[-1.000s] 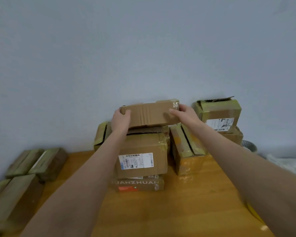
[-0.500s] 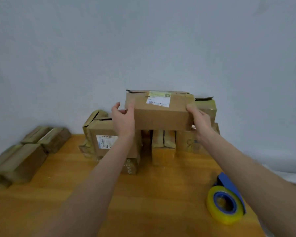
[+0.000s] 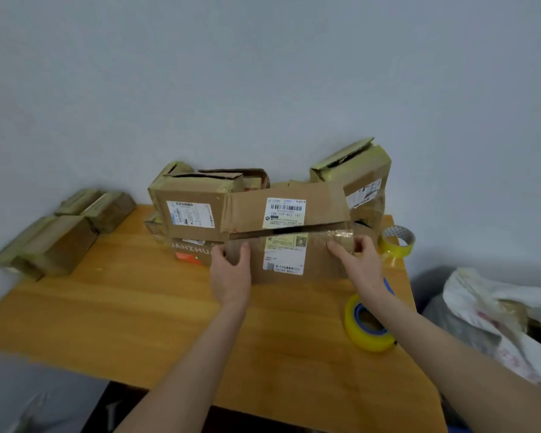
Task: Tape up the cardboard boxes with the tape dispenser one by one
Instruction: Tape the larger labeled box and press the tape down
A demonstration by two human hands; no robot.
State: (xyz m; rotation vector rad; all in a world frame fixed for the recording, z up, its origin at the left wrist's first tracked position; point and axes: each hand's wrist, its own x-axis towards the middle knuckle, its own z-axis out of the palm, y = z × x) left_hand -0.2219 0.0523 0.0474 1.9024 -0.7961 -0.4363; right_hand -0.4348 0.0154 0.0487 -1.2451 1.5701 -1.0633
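The cardboard box (image 3: 253, 264), held up before the stack half a second earlier, had come down onto the table (image 3: 138, 307), just past the tape dispenser (image 3: 367, 326). The left hand (image 3: 230, 276) gripped its left end and the right hand (image 3: 361, 264) its right end, thumbs on top. Its top flaps gaped along the seam. Behind stood the stacked boxes (image 3: 191, 210), with a loose tape roll (image 3: 397, 242) to their right.

I see my left hand (image 3: 230, 276) and right hand (image 3: 361, 264) bare, both forearms (image 3: 200, 354) uncovered to the frame's edge.
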